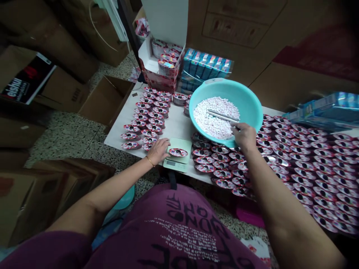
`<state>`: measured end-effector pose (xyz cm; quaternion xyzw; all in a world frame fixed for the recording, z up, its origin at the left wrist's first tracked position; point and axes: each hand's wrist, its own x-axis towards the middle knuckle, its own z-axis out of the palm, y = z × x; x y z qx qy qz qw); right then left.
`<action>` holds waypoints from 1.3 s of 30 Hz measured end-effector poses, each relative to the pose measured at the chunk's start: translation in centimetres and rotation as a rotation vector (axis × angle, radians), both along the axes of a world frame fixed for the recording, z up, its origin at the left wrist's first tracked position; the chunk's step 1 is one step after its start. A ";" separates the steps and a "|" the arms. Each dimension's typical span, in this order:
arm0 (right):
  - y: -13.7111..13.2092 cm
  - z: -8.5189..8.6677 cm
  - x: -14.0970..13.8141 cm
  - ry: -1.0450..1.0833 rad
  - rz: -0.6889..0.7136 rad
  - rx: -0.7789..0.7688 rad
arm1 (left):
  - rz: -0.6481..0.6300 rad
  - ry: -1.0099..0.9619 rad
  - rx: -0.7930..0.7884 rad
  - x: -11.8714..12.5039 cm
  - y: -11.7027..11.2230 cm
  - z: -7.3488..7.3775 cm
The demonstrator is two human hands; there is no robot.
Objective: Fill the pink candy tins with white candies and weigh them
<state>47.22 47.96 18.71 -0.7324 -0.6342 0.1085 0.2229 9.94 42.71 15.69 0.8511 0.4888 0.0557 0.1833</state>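
Note:
My right hand (244, 137) is closed around the handle of a metal scoop (221, 116). The scoop lies in small white, pale-pink candies or pellets (215, 129) inside a turquoise basin (251, 106). My left hand (159, 151) rests by the left edge of a pale green scale (181, 167), fingers extended and apart, holding nothing I can see. On the scale sits one red-patterned oval tin (178, 152), just right of my left fingertips. Whether they touch it is hard to tell.
Rows of similar tins (153, 121) stand left of the basin, and many more (305, 166) cover the right side. Behind are an open display box (158, 78) and wrapped blue packs (206, 65). Cardboard boxes (103, 99) stand on the speckled floor at left.

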 end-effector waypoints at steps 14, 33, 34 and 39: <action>0.0 -0.4 0.1 -0.075 0.002 -0.015 | 0.020 -0.085 -0.033 -0.2 0.0 0.0; 0.0 -0.3 0.0 -0.081 0.004 -0.024 | -0.057 -0.050 -0.147 2.2 -0.3 -2.3; 0.0 -0.2 -0.1 -0.077 0.003 -0.024 | -0.050 -0.055 -0.151 2.2 -0.3 -2.4; 0.0 -0.1 -0.2 -0.072 0.005 -0.025 | -0.043 -0.100 -0.166 2.2 -0.2 -2.9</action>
